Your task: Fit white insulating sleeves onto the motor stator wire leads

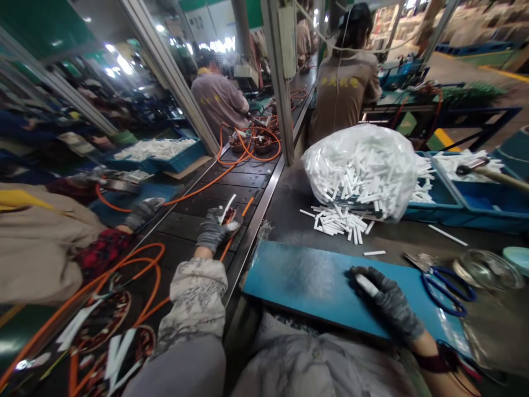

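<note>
My left hand (215, 227), in a grey glove, is closed over the conveyor (182, 223) around a small part with a white sleeve (228, 208) and reddish wires; an orange tube runs past it. My right hand (384, 298), gloved too, rests on the blue board (301, 275) with its fingers curled together; whether it holds anything is hidden. Scissors with blue handles (448, 292) lie right of that hand. Behind the board, loose white tubes (343, 223) are heaped before a clear bag (363, 168) full of them.
Wound coils (103, 322) with white sleeves and orange tubes sit at the lower left, others (261, 144) farther up the conveyor. A co-worker's gloved hand (144, 212) is at the left edge. Blue bins (487, 204) and a glass dish (487, 267) stand right; a metal post (281, 82) rises ahead.
</note>
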A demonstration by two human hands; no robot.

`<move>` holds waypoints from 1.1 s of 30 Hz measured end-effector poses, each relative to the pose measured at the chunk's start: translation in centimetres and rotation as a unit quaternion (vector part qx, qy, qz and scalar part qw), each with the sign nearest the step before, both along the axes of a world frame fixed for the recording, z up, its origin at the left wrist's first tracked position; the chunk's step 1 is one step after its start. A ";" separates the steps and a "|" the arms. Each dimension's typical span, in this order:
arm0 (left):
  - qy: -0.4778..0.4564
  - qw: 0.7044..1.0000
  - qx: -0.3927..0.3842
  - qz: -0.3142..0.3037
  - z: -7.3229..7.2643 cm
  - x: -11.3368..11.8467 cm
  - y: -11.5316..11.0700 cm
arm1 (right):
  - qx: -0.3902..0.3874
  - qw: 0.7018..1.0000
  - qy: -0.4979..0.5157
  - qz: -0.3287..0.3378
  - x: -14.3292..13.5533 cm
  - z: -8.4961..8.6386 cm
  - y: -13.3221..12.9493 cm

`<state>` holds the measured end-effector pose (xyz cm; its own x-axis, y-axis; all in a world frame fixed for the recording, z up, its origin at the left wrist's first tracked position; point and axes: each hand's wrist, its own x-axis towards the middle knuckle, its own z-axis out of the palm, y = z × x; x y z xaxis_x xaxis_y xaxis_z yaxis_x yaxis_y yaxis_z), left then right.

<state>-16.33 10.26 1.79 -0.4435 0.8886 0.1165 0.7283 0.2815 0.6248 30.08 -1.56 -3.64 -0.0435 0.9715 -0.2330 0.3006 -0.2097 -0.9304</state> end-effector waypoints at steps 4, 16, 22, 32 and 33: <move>0.086 0.992 -0.061 0.068 -0.4 -2.4 -0.8 | 0.026 1.000 -0.017 0.003 0.1 -0.3 -0.1; 0.349 0.918 -0.181 -0.058 -3.2 0.8 -0.7 | 0.192 0.971 -0.114 0.084 1.1 0.1 -2.5; 0.358 0.899 -0.240 0.076 -4.5 -1.7 -0.3 | 0.208 0.963 -0.159 0.059 4.4 0.6 -5.0; 0.207 0.959 0.069 -0.178 -1.6 6.1 0.7 | 0.143 0.978 -0.121 -0.094 6.8 1.8 -5.2; 0.182 0.963 0.069 -0.185 -1.6 7.3 1.1 | 0.143 0.976 -0.126 -0.102 6.9 1.8 -5.2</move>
